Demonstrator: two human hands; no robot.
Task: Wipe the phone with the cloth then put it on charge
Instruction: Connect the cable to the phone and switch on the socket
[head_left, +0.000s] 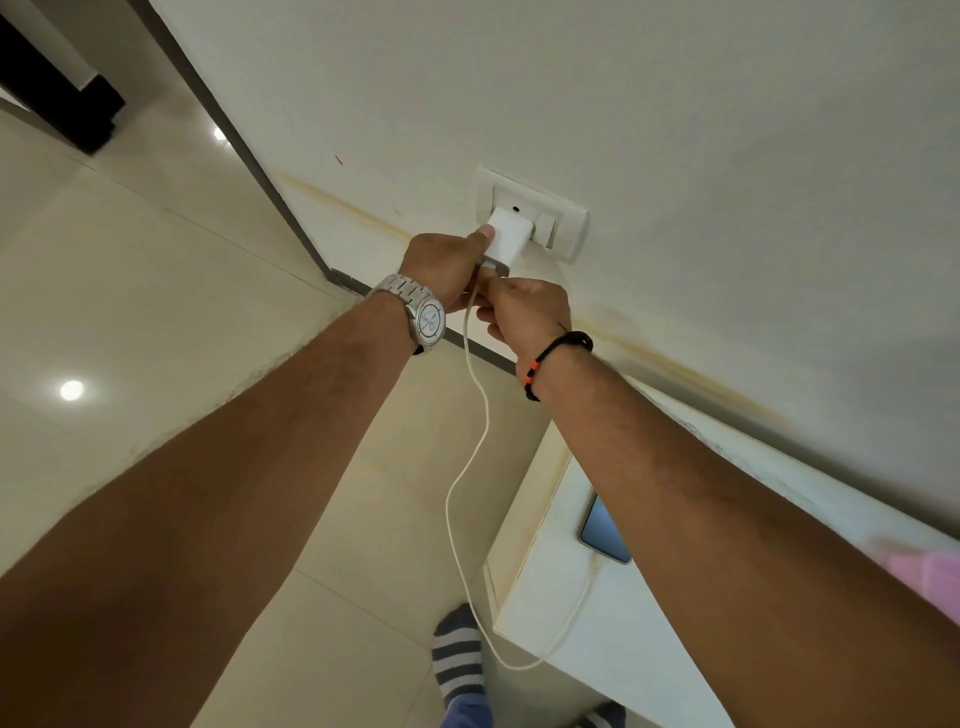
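Now my left hand (447, 265) grips the charger (506, 236) at the socket (566, 228), my right hand (524, 312) pinches the cable (470, 415) beneath it, while the phone (602, 530) lies on the table (545, 597) by the cloth (930, 577).

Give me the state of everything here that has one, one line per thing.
Charger adapter: at the wall socket, gripped by the left hand.
Charging cable: end pinched by the right hand at the adapter's base, hanging slack down to the table.
Phone: lying flat on the white table, partly hidden by the right forearm.
Pink cloth: set down on the table.
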